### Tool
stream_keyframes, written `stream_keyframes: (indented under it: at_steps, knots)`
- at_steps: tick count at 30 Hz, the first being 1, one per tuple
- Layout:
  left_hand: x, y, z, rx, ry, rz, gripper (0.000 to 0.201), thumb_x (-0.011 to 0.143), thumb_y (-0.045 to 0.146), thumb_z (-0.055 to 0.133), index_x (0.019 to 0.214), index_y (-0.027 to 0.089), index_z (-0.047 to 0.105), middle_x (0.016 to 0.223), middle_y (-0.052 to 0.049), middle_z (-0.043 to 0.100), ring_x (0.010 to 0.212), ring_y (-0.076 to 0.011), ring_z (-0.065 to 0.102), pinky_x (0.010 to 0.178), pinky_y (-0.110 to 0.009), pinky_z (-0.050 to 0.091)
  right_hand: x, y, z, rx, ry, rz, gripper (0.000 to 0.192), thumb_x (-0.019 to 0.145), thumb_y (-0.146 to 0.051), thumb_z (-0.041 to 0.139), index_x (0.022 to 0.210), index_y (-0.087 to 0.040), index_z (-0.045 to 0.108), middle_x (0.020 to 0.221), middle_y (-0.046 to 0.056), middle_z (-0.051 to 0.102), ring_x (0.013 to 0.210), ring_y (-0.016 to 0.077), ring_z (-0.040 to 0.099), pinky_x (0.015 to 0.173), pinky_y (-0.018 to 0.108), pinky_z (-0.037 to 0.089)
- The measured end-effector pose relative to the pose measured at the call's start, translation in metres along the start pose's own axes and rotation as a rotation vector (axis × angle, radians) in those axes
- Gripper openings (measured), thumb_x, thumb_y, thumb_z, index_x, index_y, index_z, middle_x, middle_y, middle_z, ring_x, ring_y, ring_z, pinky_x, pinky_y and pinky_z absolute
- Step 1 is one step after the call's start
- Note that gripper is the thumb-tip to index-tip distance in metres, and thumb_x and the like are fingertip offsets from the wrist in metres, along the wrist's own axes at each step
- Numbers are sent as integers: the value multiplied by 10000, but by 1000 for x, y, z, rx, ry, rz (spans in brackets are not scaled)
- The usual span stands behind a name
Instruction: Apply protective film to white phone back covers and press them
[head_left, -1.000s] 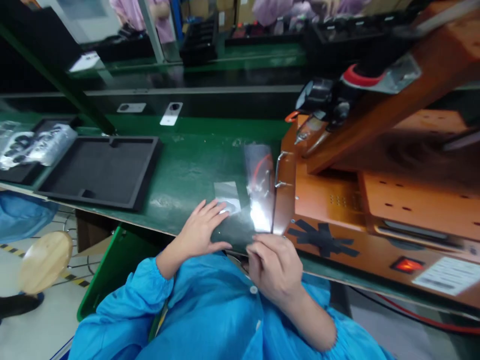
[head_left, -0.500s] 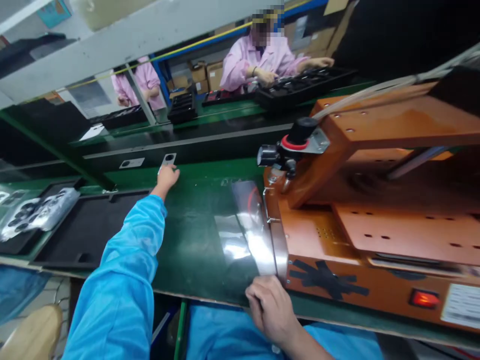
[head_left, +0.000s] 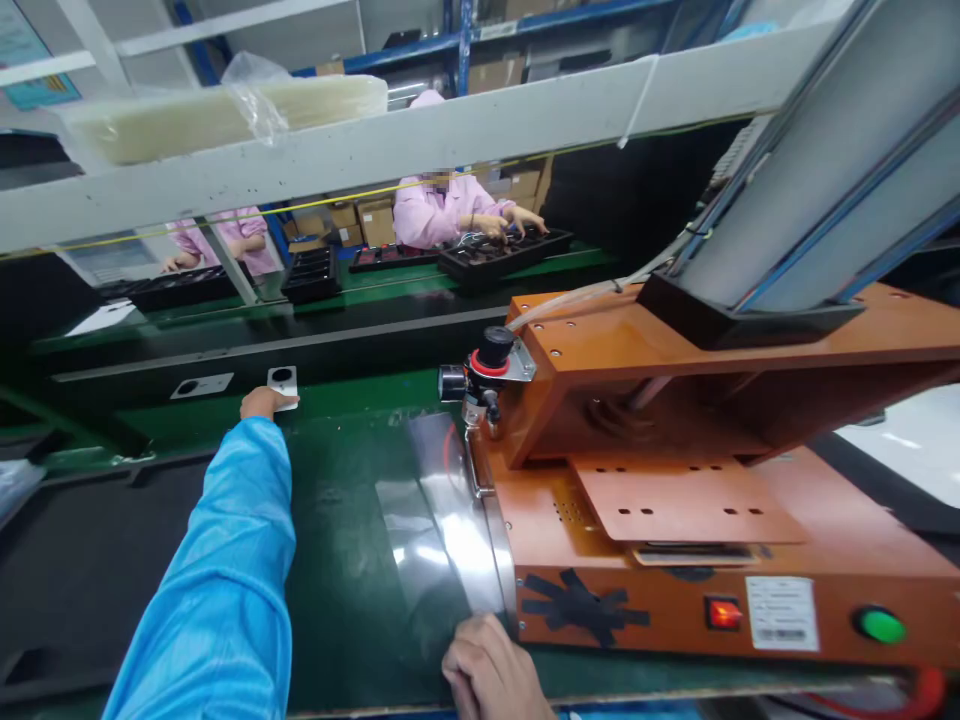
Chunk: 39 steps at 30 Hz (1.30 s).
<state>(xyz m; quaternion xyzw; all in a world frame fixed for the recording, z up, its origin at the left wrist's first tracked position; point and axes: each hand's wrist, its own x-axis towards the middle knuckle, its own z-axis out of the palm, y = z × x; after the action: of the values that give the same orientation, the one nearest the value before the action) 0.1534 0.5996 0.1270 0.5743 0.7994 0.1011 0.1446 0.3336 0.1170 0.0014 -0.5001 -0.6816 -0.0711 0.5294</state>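
Observation:
My left hand [head_left: 262, 403], at the end of a blue sleeve, reaches to the back of the green bench. It grips a small white plate with a dark round spot [head_left: 283, 400] by its lower left part. A similar pale plate [head_left: 213, 385] lies to the left, apart from the hand. My right hand [head_left: 491, 668] rests at the bench's front edge with its fingers curled in and nothing visible in them. Just beyond its knuckles lie clear plastic sheets [head_left: 457, 530], beside the orange machine [head_left: 637, 620].
A black tray [head_left: 97, 560] lies left of my sleeve. The machine carries a pressure regulator [head_left: 491, 360], a lit red switch [head_left: 724, 613] and a green button [head_left: 881, 625]. Across the bench, a person in pink [head_left: 431, 215] handles items in a black tray [head_left: 495, 262].
The view has turned to the right and upward, showing more of the machine. My left hand now has a closer hold on the white plate. The right hand stays at the bench edge.

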Motion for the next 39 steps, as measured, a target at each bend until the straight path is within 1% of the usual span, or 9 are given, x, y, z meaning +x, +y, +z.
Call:
stream_keyframes:
  at_steps: [7, 10, 12, 15, 20, 24, 30, 34, 39]
  knots:
    - [-78, -16, 4, -143, 179, 290, 464, 1012, 192, 551, 1465, 90, 547, 1212, -171, 746, 1170, -271, 693, 1051, -428, 533, 5, -6, -15, 75, -64, 90, 167, 959, -62, 500, 968, -224, 542, 813, 38, 636, 751, 195, 630, 625, 298, 554]
    - [-151, -68, 11, -228, 193, 422, 585, 952, 131, 510, 1535, 170, 526, 1045, -71, 784, 923, -199, 716, 881, -314, 565, 8, -10, -20, 153, -38, 110, 168, 956, -59, 521, 960, -226, 547, 815, 31, 633, 761, 189, 634, 651, 302, 541]
    - [-218, -116, 21, -397, 156, 536, 419, 926, 176, 500, 1253, 190, 761, 1013, -54, 794, 787, -187, 685, 714, -293, 553, 15, -17, -23, 243, -52, 193, 162, 975, -72, 511, 941, -226, 545, 840, 34, 630, 764, 182, 624, 667, 304, 531]
    - [-321, -179, 44, -554, 20, 473, 341, 947, 275, 527, 1102, 212, 824, 917, -43, 797, 673, -183, 658, 571, -287, 508, 40, -24, -23, 373, -167, 417, 148, 1035, -149, 503, 916, -223, 552, 916, 48, 642, 827, 180, 623, 721, 306, 522]
    - [-422, -215, 78, -490, -134, 616, 470, 1050, 429, 546, 1467, 236, 644, 1027, -64, 725, 777, -166, 668, 656, -282, 545, 89, 1, 14, 363, -541, 634, 185, 995, -241, 566, 816, -213, 604, 917, 56, 654, 913, 212, 624, 823, 338, 500]
    - [-432, -220, 85, -195, -85, 736, 838, 1018, 643, 564, 1687, 199, 324, 1018, -75, 629, 827, -219, 628, 651, -325, 518, 105, 20, 44, 272, -669, 739, 231, 939, -183, 565, 711, -204, 597, 787, 20, 629, 774, 179, 572, 785, 331, 445]
    - [-419, -244, 102, -91, 167, 971, 664, 946, 706, 648, 1455, 279, 650, 1287, -152, 688, 1249, -369, 624, 1074, -524, 450, 114, 23, 52, 332, -706, 809, 236, 932, -175, 557, 700, -180, 601, 667, -22, 556, 657, 144, 506, 706, 311, 417]
    - [-415, -254, 136, -140, 119, 978, 618, 965, 704, 626, 1483, 366, 626, 1551, -77, 615, 1494, -362, 506, 1278, -540, 239, 108, 24, 56, 294, -673, 802, 182, 931, -177, 589, 765, -159, 659, 858, 37, 641, 861, 192, 601, 888, 376, 482]
    - [-411, -263, 166, -129, 114, 873, 522, 996, 699, 567, 1413, 408, 684, 1509, -35, 664, 1455, -323, 562, 1264, -515, 267, 94, 25, 64, 327, -699, 757, 155, 955, -213, 606, 828, -171, 685, 934, 46, 611, 992, 227, 599, 1002, 463, 488]
